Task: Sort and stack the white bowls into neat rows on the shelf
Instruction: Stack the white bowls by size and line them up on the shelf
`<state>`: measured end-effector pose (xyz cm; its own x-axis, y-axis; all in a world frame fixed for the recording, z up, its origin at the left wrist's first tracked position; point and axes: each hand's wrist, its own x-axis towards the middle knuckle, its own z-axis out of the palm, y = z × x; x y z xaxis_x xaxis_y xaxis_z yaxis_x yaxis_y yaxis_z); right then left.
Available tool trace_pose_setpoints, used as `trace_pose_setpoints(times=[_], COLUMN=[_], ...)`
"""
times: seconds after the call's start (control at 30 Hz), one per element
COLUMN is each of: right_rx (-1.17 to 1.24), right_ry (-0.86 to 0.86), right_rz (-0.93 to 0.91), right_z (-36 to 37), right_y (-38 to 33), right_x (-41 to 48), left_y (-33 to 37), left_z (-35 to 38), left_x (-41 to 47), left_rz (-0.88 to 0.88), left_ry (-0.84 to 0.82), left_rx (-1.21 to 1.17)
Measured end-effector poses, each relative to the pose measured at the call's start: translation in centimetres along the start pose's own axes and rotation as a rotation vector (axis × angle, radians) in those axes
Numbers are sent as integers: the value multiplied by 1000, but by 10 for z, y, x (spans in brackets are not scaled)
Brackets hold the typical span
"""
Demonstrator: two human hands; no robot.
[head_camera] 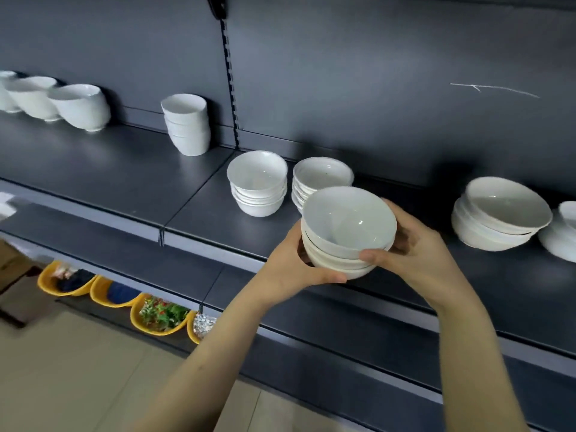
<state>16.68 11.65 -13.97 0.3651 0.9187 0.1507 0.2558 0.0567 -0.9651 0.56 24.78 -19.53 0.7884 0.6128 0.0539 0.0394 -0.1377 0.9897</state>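
Head view: left hand [296, 263] & right hand [414, 254] both clamp the held stack [346, 226] of white bowls from opp. sides. The left thumb lies along the bottom front, the right thumb presses the front wall just under the top bowl, and the other fingers wrap round the back, mostly hidden. The stack looks like three or four nested bowls (can't count for sure). It sits over the front part of the shelf [124, 169], just in front of the rear stack [322, 174]. Can't tell if its base touches the shelf yet. Doing this step well, imo: grip low so the bottom bowl carries the rest, rims level, and lower straight down w/o sliding, since glazed ceramic slips & chips. Watch clearance at the back, as the right fingers are near the rear stack and a nudge could shift it. Best spot is prob. square w/ that stack & the left stack [257, 182] beside it, so the row reads straight. Let go one hand at a time once the base is flat. Further out, the wide-bowl stack [501, 213] sits tilted well to the right, and the tall stack [187, 126] & the tipped bowls [79, 106] at far left also lean. Those need squaring later, so the task looks approx. midway.
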Motion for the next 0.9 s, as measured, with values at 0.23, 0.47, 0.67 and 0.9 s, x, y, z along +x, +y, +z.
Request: trace_pose_setpoints(times=[0.23,0.47,0.67,0.9], right_rx=[72,124,133,135], right_ry=[-59,-224,-292,-333], right_rz=[-30,-105,-110,-103], right_z=[127,260,328,371], right_y=[-35,-60,-70,-64], right_x=[3,17,42,114], left_y=[8,-5,-11,-25], left_z=[-113,-228,-293,-356], left_x=[-84,-165,-192,-157], left_rz=[50,56,58,60], left_ry=[79,221,258,330], left_rx=[23,86,136,193])
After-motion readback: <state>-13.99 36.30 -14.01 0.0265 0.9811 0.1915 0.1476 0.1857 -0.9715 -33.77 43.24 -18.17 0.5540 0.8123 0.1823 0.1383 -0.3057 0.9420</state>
